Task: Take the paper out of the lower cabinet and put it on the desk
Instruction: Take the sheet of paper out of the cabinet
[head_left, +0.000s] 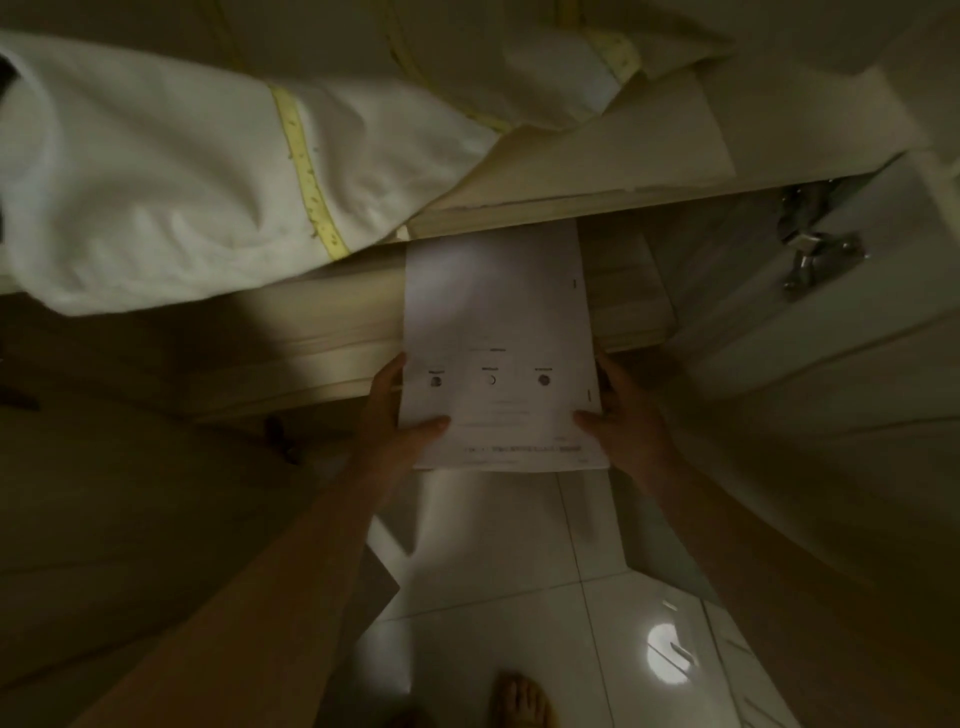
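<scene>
A white printed paper (498, 332) lies flat in both my hands, in front of the lower cabinet's wooden shelf (322, 332). My left hand (400, 415) grips its left edge, thumb on top. On the right edge, my right hand (618, 410) holds it the same way. The sheet's far end reaches under the shelf edge above, and its near end hangs over the tiled floor. No desk is in view.
White folded bedding with yellow trim (171, 171) fills the shelf above and overhangs it. An open cabinet door with a metal hinge (815, 249) stands at right. Glossy white floor tiles (519, 597) and a bare foot (519, 701) lie below.
</scene>
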